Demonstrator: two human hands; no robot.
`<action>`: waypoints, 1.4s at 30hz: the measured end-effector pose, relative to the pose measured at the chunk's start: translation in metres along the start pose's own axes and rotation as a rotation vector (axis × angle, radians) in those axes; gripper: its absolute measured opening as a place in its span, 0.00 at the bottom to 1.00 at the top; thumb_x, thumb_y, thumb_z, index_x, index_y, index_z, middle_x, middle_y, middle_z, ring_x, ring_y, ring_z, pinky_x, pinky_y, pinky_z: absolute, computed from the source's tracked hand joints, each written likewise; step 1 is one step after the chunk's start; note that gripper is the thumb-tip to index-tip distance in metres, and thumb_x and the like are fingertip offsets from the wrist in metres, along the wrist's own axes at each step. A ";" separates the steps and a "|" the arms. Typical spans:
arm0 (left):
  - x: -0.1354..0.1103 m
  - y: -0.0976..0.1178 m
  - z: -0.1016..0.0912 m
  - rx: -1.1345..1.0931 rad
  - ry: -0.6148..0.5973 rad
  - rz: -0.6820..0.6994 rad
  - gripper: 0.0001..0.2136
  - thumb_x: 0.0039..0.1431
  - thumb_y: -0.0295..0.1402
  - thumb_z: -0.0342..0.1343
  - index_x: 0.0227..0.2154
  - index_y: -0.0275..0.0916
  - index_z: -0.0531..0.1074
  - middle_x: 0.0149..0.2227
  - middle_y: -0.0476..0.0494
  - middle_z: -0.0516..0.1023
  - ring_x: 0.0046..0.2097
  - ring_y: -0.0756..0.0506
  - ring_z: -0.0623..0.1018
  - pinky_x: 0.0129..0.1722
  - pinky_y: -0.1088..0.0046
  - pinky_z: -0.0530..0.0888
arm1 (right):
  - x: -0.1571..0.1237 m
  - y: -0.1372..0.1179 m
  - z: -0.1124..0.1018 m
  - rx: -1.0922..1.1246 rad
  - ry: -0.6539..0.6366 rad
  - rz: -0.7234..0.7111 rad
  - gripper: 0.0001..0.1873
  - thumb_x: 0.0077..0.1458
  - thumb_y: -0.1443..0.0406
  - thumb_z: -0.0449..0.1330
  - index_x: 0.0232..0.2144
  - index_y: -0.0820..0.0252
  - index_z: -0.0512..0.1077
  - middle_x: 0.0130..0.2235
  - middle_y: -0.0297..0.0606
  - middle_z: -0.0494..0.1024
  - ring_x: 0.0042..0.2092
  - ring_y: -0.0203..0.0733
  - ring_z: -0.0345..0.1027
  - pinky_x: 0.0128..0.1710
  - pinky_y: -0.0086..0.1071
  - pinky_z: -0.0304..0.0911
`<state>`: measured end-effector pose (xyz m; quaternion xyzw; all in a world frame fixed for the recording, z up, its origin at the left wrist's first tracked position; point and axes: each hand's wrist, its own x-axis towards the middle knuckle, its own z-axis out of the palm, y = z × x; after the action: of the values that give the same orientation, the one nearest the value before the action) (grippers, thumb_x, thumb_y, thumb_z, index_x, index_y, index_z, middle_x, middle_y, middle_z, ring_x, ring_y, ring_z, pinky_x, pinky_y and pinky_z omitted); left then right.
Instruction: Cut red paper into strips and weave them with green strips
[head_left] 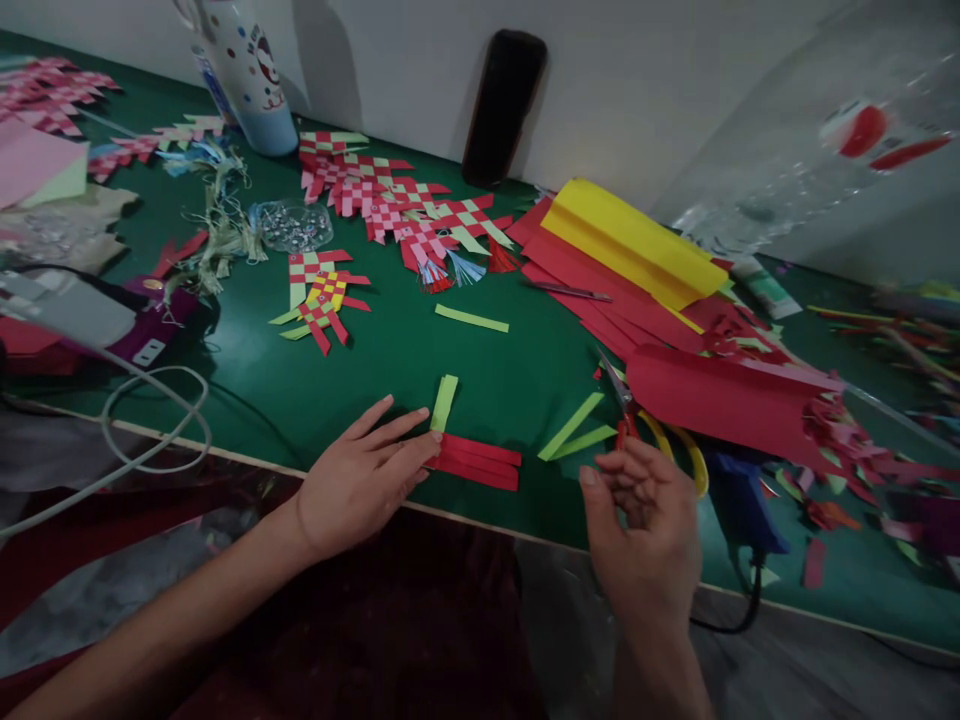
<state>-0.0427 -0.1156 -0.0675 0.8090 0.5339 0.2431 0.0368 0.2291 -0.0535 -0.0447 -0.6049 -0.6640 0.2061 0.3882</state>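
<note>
My left hand (367,475) lies on the green table near its front edge, fingers stretched and spread. Its fingertips press on red paper strips (480,462) placed side by side. A light green paper strip (445,402) stands out from under those fingers, pointing away from me. To the right, my right hand (637,510) hovers with half-curled fingers and the thumb apart; I see nothing in it. Just beyond its fingertips are scissors (616,385), their handles partly hidden. Two green strips (574,430) form a V between the hands, and another green strip (471,318) lies farther back.
Woven paper fish (405,205) lie along the back, with a smaller woven piece (322,300) nearer. Red sheets (727,400) and a yellow sheet (634,240) are at right. A phone (504,105) and bottle (251,80) stand by the wall. A looped cable (157,465) hangs left.
</note>
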 end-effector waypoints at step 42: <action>0.006 0.006 -0.005 0.000 0.036 -0.036 0.10 0.66 0.27 0.51 0.48 0.39 0.71 0.48 0.49 0.81 0.59 0.42 0.72 0.67 0.55 0.56 | -0.020 -0.028 0.011 -0.099 -0.448 0.048 0.10 0.57 0.57 0.58 0.37 0.56 0.73 0.33 0.37 0.78 0.33 0.40 0.71 0.34 0.33 0.67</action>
<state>-0.0372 -0.1136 -0.0591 0.7946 0.5491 0.2571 0.0315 0.2016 -0.0762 -0.0358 -0.5779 -0.7285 0.3114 0.1959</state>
